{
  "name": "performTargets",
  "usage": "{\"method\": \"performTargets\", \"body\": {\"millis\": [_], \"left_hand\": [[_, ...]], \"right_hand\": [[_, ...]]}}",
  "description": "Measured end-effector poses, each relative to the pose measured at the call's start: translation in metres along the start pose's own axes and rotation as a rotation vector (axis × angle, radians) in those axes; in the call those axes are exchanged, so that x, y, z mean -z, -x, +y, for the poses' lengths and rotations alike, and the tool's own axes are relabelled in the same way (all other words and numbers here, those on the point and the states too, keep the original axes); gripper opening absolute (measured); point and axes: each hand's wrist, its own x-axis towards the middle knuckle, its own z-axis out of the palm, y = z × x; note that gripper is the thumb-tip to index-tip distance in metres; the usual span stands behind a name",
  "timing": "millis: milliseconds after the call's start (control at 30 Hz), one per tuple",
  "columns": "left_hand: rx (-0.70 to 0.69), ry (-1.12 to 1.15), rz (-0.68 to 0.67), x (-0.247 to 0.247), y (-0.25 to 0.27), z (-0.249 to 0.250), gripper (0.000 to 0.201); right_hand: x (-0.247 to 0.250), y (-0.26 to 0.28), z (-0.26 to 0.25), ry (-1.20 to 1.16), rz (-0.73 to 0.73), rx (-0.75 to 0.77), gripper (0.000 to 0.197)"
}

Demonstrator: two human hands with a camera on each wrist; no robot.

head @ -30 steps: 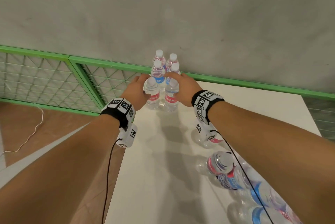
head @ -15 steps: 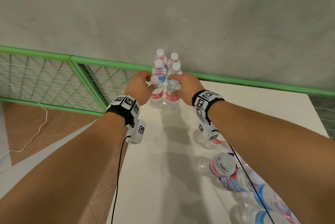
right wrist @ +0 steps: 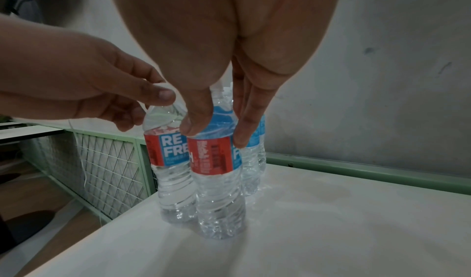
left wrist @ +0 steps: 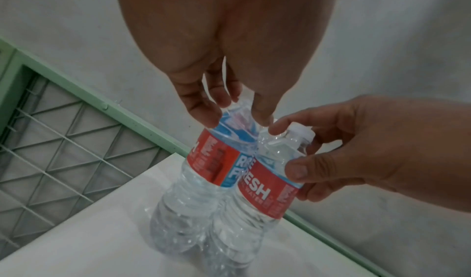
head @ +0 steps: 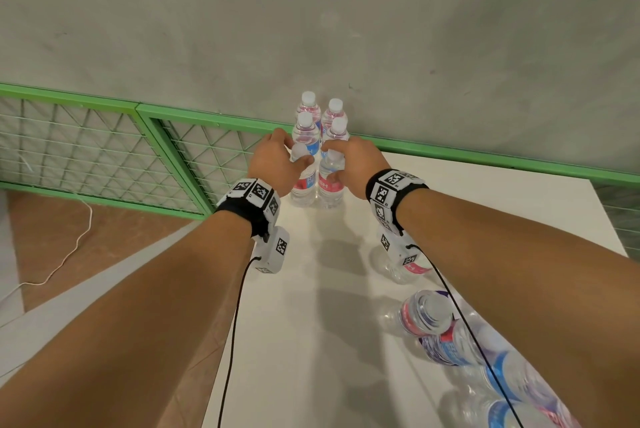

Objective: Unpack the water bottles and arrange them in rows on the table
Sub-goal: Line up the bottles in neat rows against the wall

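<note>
Gripping one upright bottle each by the neck and shoulder, the left hand (head: 273, 161) is holding the left front bottle (head: 304, 182) and the right hand (head: 356, 161) the right front bottle (head: 329, 183), the two touching on the white table (head: 467, 206). Four further bottles (head: 320, 119) are standing in pairs directly behind. Loose bottles (head: 450, 334) are lying near the right forearm.

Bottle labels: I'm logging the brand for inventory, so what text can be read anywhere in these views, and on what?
"RE FRE", cut off, on the label of the left front bottle under the left hand.
"RESH", with "WATER" beneath, on the right front bottle held by the right hand.
Small print and barcode on the red label panels: too small to read.
Wrist bands: square black-and-white markers, no words.
</note>
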Motion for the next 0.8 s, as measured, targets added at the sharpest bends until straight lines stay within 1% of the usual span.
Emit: {"method": "performTargets", "body": {"millis": [100, 200, 267, 367, 467, 567, 667, 800], "left_hand": [[-0.032, 0.038, 0.007, -0.001, -0.002, -0.001, 0.036], [-0.089, 0.057, -0.021, 0.002, -0.006, -0.004, 0.031], [-0.112, 0.062, -0.048, 0.004, -0.007, -0.006, 0.031], [-0.128, 0.078, -0.043, 0.005, -0.008, -0.008, 0.034], [-0.117, 0.100, -0.021, 0.003, -0.005, -0.008, 0.039], [-0.065, 0.097, 0.018, -0.002, -0.006, -0.009, 0.048], [-0.027, 0.040, 0.050, -0.004, -0.008, -0.008, 0.045], [-0.035, 0.030, 0.056, -0.004, -0.015, -0.008, 0.040]], "right_hand": [[0.000, 0.000, 0.000, -0.007, 0.007, -0.009, 0.053], [-0.001, 0.000, 0.001, -0.016, 0.006, -0.013, 0.054], [-0.001, 0.000, 0.000, -0.015, 0.008, -0.015, 0.054], [-0.003, -0.001, -0.001, -0.013, 0.004, -0.020, 0.054], [-0.003, -0.003, 0.000, -0.020, 0.003, -0.023, 0.054], [-0.005, -0.003, 0.000, -0.019, 0.004, -0.017, 0.049], [-0.004, -0.002, -0.001, -0.017, 0.013, -0.007, 0.045], [-0.005, -0.002, -0.001, -0.017, 0.012, -0.020, 0.051]]}}
